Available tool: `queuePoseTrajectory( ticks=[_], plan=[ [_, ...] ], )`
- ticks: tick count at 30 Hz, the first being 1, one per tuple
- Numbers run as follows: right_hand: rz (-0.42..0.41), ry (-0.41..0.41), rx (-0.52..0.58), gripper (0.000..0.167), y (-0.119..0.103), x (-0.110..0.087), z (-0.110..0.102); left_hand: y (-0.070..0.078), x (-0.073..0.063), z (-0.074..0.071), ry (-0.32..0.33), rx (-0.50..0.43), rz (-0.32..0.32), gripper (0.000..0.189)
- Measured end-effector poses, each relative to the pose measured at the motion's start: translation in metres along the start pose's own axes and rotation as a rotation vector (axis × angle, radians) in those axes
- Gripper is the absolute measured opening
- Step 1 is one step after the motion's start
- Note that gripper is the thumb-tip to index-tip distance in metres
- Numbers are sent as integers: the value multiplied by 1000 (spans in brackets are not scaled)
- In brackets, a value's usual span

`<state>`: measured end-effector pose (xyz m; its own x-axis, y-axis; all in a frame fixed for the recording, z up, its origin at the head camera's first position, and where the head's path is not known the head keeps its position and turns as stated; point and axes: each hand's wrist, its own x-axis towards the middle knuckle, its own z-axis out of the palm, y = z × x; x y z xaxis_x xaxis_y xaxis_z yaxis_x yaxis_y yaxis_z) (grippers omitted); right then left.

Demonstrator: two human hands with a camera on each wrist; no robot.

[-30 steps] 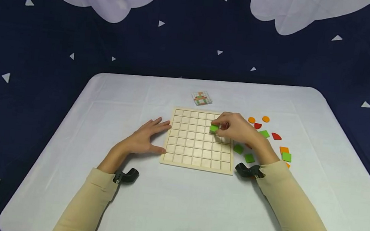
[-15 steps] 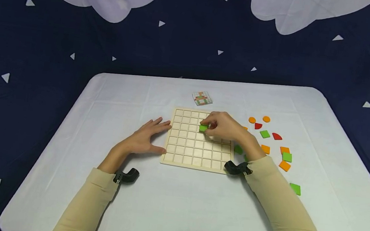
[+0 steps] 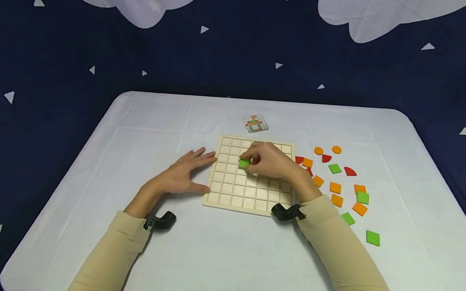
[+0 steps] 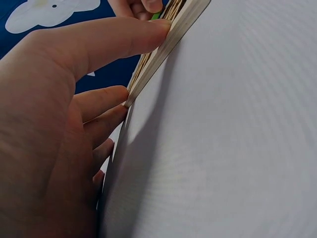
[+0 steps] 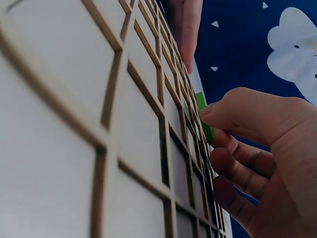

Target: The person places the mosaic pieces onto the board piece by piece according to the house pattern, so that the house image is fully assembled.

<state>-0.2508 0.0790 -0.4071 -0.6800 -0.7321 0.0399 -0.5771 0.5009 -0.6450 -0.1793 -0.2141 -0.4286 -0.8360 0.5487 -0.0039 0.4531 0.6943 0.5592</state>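
A pale wooden grid board (image 3: 232,189) lies on the white table. My right hand (image 3: 271,161) reaches over it and pinches a green square tile (image 3: 244,164) between thumb and fingers, close over the cells left of the board's middle. The right wrist view shows the tile (image 5: 203,119) tilted on edge at the grid, thumb against its face. My left hand (image 3: 181,172) lies with fingers spread at the board's left edge; in the left wrist view its thumb (image 4: 143,37) and fingertips touch the wooden rim (image 4: 163,54).
Loose tiles lie right of the board: orange squares (image 3: 335,187), green squares (image 3: 373,238), red quarter-rounds (image 3: 350,171) and orange discs (image 3: 336,150). Behind the board lies a small patterned card (image 3: 255,123). A dark cloth with clouds hangs behind the table (image 3: 168,115).
My right hand has moved left across the board with the green tile, from its right part to left of the middle. More loose tiles show beside the forearm. My left hand has stayed put.
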Motion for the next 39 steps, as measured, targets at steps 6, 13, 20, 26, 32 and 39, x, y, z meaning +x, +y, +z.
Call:
queuePoseTrajectory(
  ticks=[6,13,20,26,32,39],
  plan=[
    [-47,-10,-11,33,-6,5,5,0,0,0,-1,2,-5,85],
    [-50,-33,-18,35,-13,9,12,0,0,-1,-9,-3,-10,85],
    [-65,-69,-24,35,-20,10,20,1,0,-2,-7,2,-8,85],
    [-90,-85,-58,34,-25,11,26,1,-1,-2,-5,1,-8,85],
    [-93,-95,-59,33,-29,8,26,0,-1,-1,-1,6,2,85],
    [-117,-96,-59,32,-30,6,26,-1,0,-1,-3,9,-3,86]
  ],
)
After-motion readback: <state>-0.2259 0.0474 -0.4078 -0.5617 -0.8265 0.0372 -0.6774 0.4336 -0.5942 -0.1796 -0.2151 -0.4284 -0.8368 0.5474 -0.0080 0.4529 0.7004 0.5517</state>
